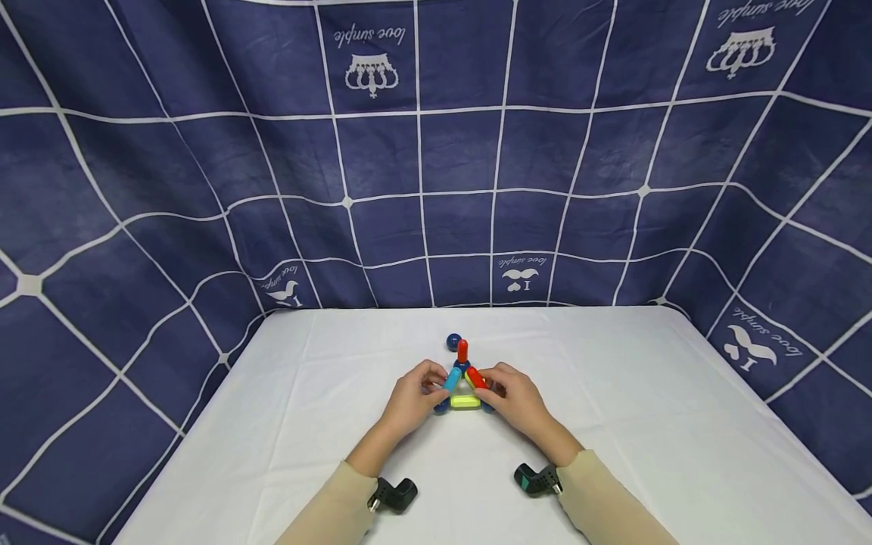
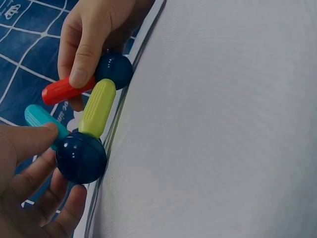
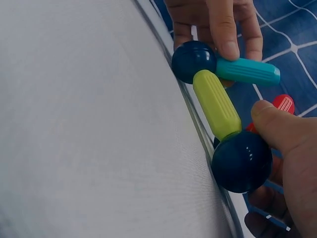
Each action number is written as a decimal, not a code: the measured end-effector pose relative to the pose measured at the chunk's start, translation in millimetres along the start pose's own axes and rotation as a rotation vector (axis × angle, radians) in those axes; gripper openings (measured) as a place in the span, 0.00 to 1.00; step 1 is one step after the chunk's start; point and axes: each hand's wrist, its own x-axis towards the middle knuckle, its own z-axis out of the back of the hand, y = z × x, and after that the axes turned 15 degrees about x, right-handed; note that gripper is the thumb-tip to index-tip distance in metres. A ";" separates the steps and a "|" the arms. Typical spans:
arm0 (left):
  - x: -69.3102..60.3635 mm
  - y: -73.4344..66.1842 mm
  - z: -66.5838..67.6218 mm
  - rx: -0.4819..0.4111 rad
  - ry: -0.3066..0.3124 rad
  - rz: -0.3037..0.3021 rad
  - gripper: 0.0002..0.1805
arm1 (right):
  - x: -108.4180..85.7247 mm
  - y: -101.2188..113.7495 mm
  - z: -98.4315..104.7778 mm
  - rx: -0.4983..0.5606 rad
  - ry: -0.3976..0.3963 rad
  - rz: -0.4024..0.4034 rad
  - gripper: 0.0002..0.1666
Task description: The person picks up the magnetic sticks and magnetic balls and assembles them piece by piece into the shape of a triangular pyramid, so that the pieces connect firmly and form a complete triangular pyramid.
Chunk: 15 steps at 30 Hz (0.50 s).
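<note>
On the white table stands a toy frame of magnetic sticks and dark blue balls. My left hand (image 1: pixel 411 399) pinches a light blue stick (image 1: pixel 453 378), set on the left near ball (image 2: pixel 81 157). Opposite it, my right hand (image 1: pixel 519 400) pinches a red stick (image 1: pixel 475 376) at the right near ball (image 3: pixel 242 162). A yellow-green stick (image 1: pixel 466 402) joins these two balls. Behind, another red stick (image 1: pixel 462 350) rises from the far ball (image 1: pixel 462 367). Fingers partly cover the frame's sides; another yellow-green piece shows beneath the right hand's red stick.
One loose-looking dark blue ball (image 1: pixel 453 342) lies just behind the frame. The white cloth-covered table (image 1: pixel 341 356) reaches back to a blue checked curtain (image 1: pixel 463 151), which also hangs at both sides. Dark wrist cameras (image 1: pixel 397 496) sit on both sleeves.
</note>
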 end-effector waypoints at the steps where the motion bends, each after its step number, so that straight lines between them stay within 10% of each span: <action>1: -0.2 0.1 -0.1 -0.004 0.001 0.002 0.13 | -0.1 0.0 -0.4 0.000 -0.001 0.001 0.16; 15: -1.0 0.6 -1.3 -0.005 -0.012 0.007 0.13 | 0.0 0.3 -0.3 0.029 -0.002 -0.010 0.15</action>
